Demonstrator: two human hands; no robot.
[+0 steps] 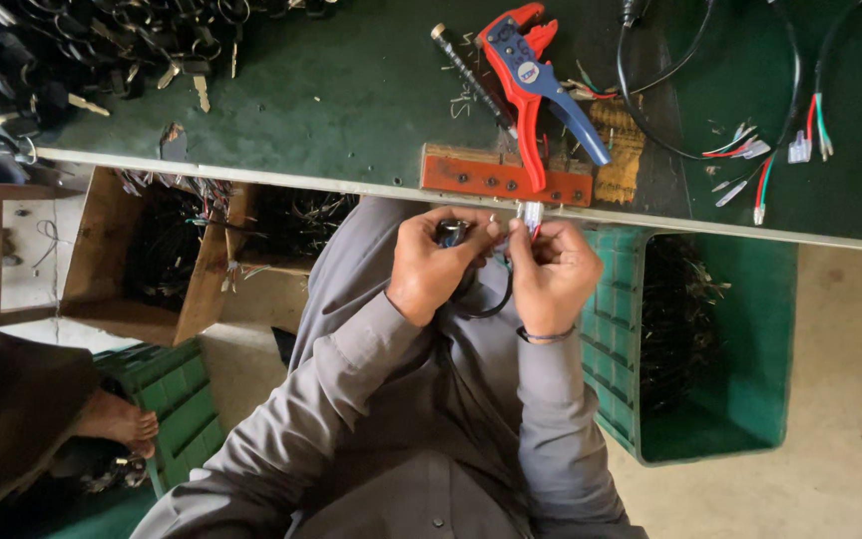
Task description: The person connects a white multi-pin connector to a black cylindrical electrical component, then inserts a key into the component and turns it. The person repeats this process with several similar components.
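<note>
My left hand grips a small dark round lock-like part just below the bench edge. A black cable loops down from it between my wrists. My right hand pinches a small white connector with red wires beside that part. Both hands are close together, fingertips almost touching. Right above them, a red-and-blue wire stripper lies on the green bench top, next to an orange metal block at the bench edge.
Several keys are piled at the bench's far left. Black cables with coloured wire ends lie on the right. A green crate of dark wiring stands under the bench, with a cardboard box at left. Another person's bare foot is nearby.
</note>
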